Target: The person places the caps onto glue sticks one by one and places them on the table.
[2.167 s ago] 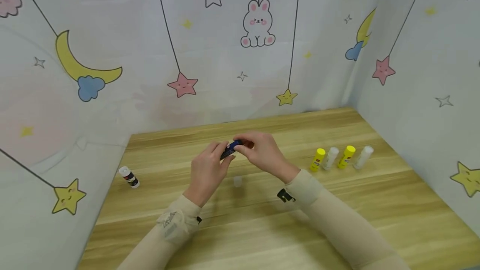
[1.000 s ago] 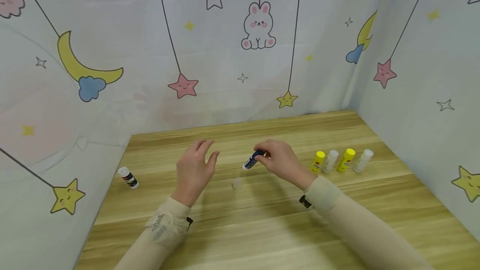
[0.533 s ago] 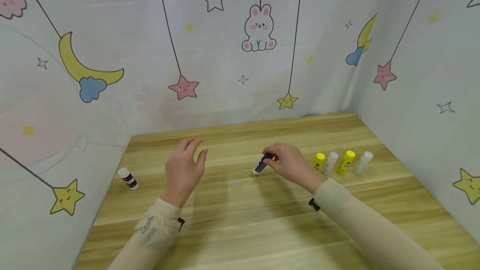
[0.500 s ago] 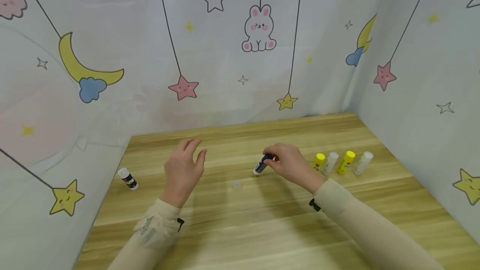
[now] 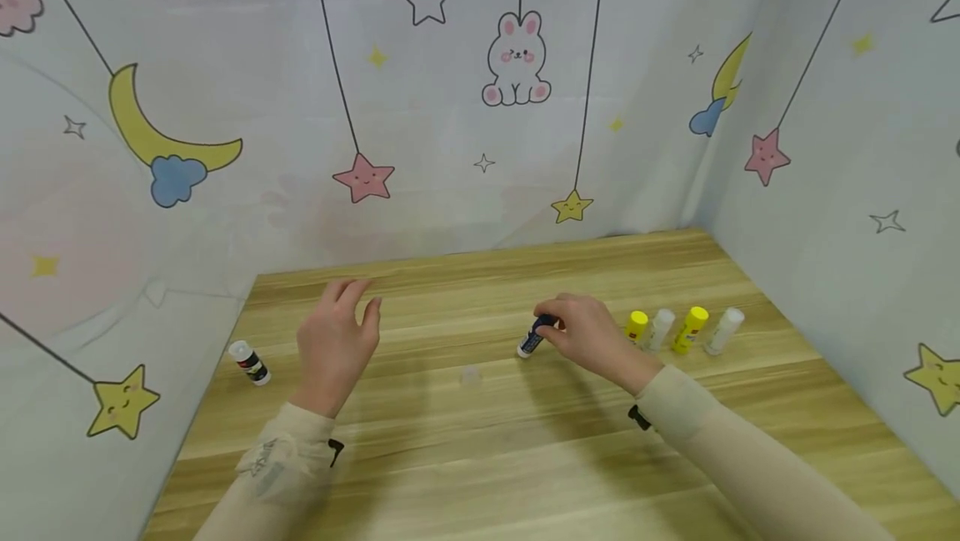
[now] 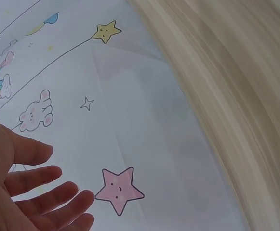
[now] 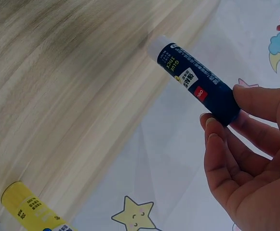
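My right hand (image 5: 596, 341) pinches a dark blue glue stick (image 7: 197, 84) by its blue end, between thumb and fingers. The stick is tilted, its white end pointing down and to the left over the table in the head view. My left hand (image 5: 337, 345) holds nothing; its fingers are spread and loosely bent above the left half of the table. A small whitish, see-through piece (image 5: 470, 376) lies on the table between the hands. At the left stands a black-and-white glue stick (image 5: 250, 363).
To the right of my right hand is a row: a yellow glue stick (image 5: 637, 326), a white stick (image 5: 661, 330), another yellow glue stick (image 5: 691, 330) and another white stick (image 5: 725, 331). The wooden table (image 5: 465, 474) meets printed cloth walls (image 5: 450, 232) at the back and sides.
Both hands held the blue glue stick at first. The left hand has let go and moved left; the right hand has carried the stick right and tipped its white end down.
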Demonstrator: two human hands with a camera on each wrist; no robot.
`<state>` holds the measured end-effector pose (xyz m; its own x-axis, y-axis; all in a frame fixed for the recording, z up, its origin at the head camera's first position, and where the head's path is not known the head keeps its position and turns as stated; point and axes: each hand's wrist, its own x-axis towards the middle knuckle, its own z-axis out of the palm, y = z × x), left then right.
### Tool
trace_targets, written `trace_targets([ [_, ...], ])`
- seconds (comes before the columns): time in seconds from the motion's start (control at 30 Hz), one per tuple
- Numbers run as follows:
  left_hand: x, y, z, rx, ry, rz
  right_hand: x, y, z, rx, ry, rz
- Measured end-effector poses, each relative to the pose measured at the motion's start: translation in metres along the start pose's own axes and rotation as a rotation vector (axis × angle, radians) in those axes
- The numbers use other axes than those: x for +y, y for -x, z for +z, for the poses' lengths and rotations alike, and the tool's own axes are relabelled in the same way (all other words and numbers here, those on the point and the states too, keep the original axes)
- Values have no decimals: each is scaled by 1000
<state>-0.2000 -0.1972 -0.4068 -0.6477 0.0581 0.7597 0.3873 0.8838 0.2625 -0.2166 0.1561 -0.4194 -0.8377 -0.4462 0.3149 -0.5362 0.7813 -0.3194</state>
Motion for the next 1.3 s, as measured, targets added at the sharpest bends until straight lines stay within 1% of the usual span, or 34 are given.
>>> trace_targets([
  [0.13,-6,0,-3,-3,-4,-14,1,3,-2,-10,20,0],
  [0.33,-11,-1,-6,3,-7,-23,4,7,-3,-37,34,21],
  [0.6,-19,0,-12,20,-23,-54,9,12,-9,-39,44,22],
  [0.93,-36,4,-20,2,-32,-87,12,16,-15,-73,64,24],
  [1.3,-53,7,-28,29,-37,-118,19,18,-19,-76,95,17],
])
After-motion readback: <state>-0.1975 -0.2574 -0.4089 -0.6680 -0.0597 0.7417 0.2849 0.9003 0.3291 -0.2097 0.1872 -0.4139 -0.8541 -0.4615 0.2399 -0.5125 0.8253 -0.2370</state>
